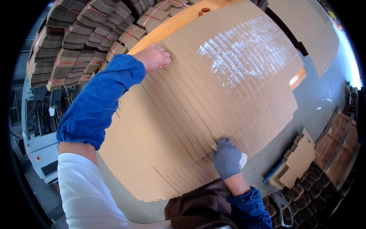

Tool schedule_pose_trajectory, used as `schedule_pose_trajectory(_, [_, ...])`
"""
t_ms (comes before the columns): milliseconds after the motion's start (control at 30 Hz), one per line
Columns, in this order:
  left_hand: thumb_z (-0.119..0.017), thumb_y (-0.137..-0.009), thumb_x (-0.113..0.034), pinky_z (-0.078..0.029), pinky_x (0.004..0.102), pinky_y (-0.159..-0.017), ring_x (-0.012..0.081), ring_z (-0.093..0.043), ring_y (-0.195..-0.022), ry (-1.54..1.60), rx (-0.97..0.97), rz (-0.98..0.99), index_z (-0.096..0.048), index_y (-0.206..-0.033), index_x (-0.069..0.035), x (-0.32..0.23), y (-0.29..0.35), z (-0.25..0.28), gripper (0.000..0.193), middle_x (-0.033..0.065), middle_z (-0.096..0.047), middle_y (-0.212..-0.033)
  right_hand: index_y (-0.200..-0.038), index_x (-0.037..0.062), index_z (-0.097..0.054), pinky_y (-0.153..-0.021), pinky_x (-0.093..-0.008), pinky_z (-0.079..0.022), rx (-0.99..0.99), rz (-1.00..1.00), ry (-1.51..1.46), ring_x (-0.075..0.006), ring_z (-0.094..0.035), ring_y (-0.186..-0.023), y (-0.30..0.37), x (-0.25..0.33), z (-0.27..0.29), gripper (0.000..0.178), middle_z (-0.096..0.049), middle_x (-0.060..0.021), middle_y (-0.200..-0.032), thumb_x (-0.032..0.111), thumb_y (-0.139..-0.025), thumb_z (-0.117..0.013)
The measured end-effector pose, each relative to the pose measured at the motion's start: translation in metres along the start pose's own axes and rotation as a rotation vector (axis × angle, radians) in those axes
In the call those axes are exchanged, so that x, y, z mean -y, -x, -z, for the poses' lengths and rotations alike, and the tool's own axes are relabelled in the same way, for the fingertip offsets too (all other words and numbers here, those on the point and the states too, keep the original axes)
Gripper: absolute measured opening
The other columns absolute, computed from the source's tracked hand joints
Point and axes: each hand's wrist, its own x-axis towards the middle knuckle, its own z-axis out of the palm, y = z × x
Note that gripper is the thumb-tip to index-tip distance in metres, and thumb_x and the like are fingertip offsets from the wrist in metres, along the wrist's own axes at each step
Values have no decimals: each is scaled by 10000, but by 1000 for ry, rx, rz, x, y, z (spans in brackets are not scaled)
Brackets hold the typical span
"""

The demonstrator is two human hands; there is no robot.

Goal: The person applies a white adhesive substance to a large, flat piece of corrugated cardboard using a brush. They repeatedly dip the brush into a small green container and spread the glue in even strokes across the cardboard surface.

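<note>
- Left hand (154, 59): fingers curled on the overlapped cardboard sheets (187, 110); grip cannot be determined.
- Right hand (226, 160), gloved: closed around a white brush (243, 160).
- Cardboard sheets: fanned across the worktop (173, 26).

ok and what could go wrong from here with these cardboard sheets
The cardboard sheets overlap in a fan, so pressure from the left hand might slide them out of line. The white smears could rub off on that bare hand if it strays there. The brush in the gloved right hand might mark sheets that look clean.
</note>
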Motion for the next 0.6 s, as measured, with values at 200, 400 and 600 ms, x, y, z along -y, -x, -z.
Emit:
schedule_pose_trajectory(200, [-525,-894,-54,-253,563,-1136,227,-570,-1010,-6,-39,-6,-524,-854,-142,-3,-2,-1,97,19,-539,-881,-983,40,-533,-629,-384,-561,19,-15,9,-280,-693,-731,0,-4,-2,382,-629,-123,-899,325,-811,-720])
schedule_pose_trajectory(400, [-540,-918,-78,-241,564,-1140,224,-590,-1006,28,-153,100,-544,-897,-148,-11,15,-10,73,4,-565,-908,-998,37,-541,-650,-392,-570,62,-35,65,-288,-704,-765,-4,5,2,367,-644,-138,-935,315,-829,-709])
schedule_pose_trajectory(600, [-600,-920,-137,-258,538,-1135,220,-582,-1055,385,-386,430,-541,-955,-146,-33,41,-34,70,1,-593,-966,-1032,37,-547,-689,-432,-575,67,-38,4,-345,-704,-814,-5,5,11,352,-658,-165,-990,308,-859,-691])
